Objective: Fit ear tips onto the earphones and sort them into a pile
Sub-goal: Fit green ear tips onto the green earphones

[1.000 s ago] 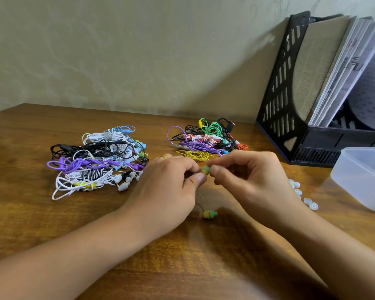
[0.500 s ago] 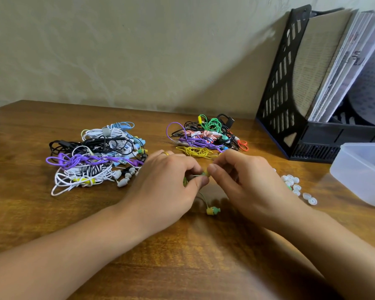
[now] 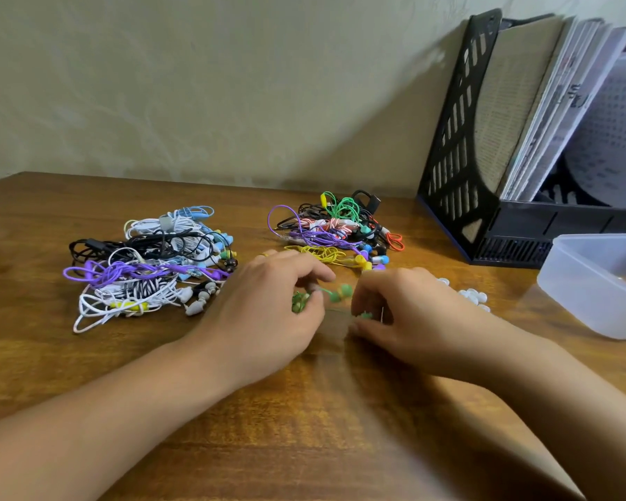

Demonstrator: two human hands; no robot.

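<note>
Left pile [image 3: 149, 262]: bundled earphones lying on the surface [image 3: 304, 428].
Left hand [image 3: 268, 309]: fingers pinch the green earphone [image 3: 340, 292] cable.
Right hand [image 3: 409, 316]: fingers curled; grip blurred, cannot tell.
Risk: cable could snag, tugging an ear tip loose.

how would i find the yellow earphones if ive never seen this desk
Start at the black file rack against the wall on the right and move left to the nearer pile of earphones. The yellow earphones lie on that pile's front edge, closest to the hands. They are the only all-yellow cable there, under purple loops.
</note>
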